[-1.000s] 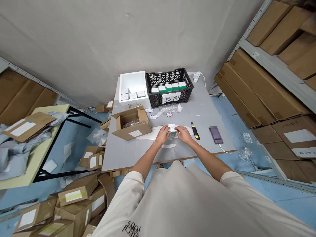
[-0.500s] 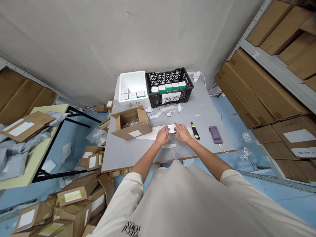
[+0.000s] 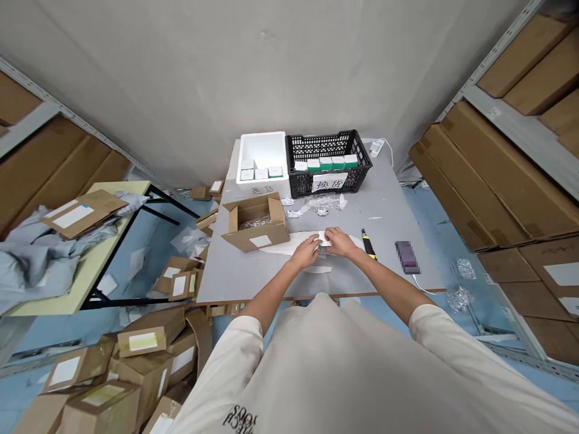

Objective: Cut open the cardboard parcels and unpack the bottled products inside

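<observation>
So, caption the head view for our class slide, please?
Left hand and right hand hold a small white-and-green box between an open carton and a cutter on a grey table.

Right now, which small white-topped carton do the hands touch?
The carton between the left hand and right hand; the others sit inside the white foam box or black plastic crate.

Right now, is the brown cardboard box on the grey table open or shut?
Open. The brown cardboard box has its flaps apart, with clear crinkled plastic showing inside.

Single head-worn view, facing forward and down over the shirt (image 3: 339,374), table (image 3: 237,274) at middle distance
</observation>
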The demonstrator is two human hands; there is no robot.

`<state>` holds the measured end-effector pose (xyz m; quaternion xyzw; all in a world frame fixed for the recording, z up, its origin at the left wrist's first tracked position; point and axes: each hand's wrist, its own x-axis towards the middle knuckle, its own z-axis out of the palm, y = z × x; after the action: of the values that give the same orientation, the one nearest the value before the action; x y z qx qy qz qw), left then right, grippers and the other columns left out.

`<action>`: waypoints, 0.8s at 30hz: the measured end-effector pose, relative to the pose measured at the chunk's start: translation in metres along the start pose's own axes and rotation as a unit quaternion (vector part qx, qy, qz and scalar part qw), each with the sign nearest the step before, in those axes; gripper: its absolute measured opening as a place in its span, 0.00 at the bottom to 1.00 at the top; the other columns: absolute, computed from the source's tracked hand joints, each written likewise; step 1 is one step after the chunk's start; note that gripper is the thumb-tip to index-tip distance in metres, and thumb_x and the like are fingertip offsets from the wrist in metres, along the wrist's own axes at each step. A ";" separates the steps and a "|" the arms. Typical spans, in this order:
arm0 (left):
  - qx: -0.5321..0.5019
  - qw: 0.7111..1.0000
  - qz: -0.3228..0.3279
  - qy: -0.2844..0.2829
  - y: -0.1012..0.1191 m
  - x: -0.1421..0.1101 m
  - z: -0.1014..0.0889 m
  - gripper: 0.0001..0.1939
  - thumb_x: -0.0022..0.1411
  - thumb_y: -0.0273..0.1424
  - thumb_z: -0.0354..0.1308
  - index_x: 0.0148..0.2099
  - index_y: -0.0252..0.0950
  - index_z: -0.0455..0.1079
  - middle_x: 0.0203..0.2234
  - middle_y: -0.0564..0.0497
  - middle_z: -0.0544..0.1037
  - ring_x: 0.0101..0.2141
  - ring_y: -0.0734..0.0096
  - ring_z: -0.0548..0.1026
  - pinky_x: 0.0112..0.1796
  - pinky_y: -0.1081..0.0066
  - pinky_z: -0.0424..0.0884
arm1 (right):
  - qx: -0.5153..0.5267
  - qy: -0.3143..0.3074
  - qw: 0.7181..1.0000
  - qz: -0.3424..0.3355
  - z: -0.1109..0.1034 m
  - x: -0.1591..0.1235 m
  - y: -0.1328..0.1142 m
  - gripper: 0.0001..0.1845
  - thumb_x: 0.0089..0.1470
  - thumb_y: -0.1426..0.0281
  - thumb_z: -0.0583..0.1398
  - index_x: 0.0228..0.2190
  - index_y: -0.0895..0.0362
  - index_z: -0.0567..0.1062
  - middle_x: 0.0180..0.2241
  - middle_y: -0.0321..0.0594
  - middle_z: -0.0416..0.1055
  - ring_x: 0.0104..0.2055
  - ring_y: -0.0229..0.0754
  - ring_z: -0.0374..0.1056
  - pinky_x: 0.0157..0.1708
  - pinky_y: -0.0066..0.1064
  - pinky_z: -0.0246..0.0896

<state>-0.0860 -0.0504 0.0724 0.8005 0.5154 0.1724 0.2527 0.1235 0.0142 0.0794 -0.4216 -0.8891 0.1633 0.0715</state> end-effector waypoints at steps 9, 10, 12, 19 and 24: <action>-0.029 0.980 0.097 0.169 -0.011 0.013 -0.098 0.24 0.71 0.28 0.49 0.67 0.41 0.64 0.69 0.40 0.59 0.63 0.56 0.67 0.63 0.52 0.67 | 0.005 0.139 0.988 -0.066 -0.091 0.076 -0.044 0.16 0.54 0.63 0.68 0.37 0.52 0.67 0.41 0.45 0.71 0.48 0.55 0.63 0.44 0.41 0.61; -0.030 0.977 0.101 0.186 -0.013 0.015 -0.111 0.24 0.71 0.28 0.49 0.67 0.40 0.63 0.68 0.40 0.59 0.63 0.57 0.68 0.63 0.53 0.67 | 0.004 0.153 0.985 -0.079 -0.102 0.087 -0.052 0.15 0.55 0.64 0.67 0.38 0.52 0.67 0.43 0.46 0.71 0.49 0.56 0.63 0.46 0.42 0.61; -0.027 0.971 0.095 0.220 -0.018 0.019 -0.137 0.23 0.72 0.28 0.49 0.67 0.40 0.63 0.68 0.39 0.59 0.63 0.57 0.67 0.63 0.54 0.66 | 0.001 0.173 0.980 -0.100 -0.119 0.110 -0.067 0.12 0.56 0.66 0.66 0.39 0.52 0.68 0.47 0.48 0.71 0.52 0.57 0.62 0.49 0.45 0.61; 0.000 0.967 0.060 0.248 -0.050 0.020 -0.209 0.27 0.73 0.30 0.47 0.72 0.43 0.57 0.72 0.43 0.54 0.69 0.56 0.59 0.66 0.53 0.62 | -0.004 0.195 0.973 -0.125 -0.141 0.189 -0.109 0.15 0.58 0.70 0.62 0.47 0.54 0.69 0.61 0.50 0.63 0.63 0.63 0.55 0.60 0.59 0.58; -0.012 0.964 0.033 0.265 -0.087 0.026 -0.236 0.29 0.73 0.30 0.47 0.74 0.43 0.53 0.74 0.43 0.50 0.71 0.56 0.55 0.67 0.54 0.62 | 0.013 0.192 0.971 -0.142 -0.136 0.253 -0.123 0.16 0.59 0.70 0.62 0.49 0.54 0.68 0.63 0.49 0.60 0.66 0.64 0.52 0.62 0.64 0.57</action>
<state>-0.2662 0.0562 0.2140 0.7397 0.5355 0.3921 0.1109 -0.0902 0.1686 0.2468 -0.3139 -0.9071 0.0796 0.2687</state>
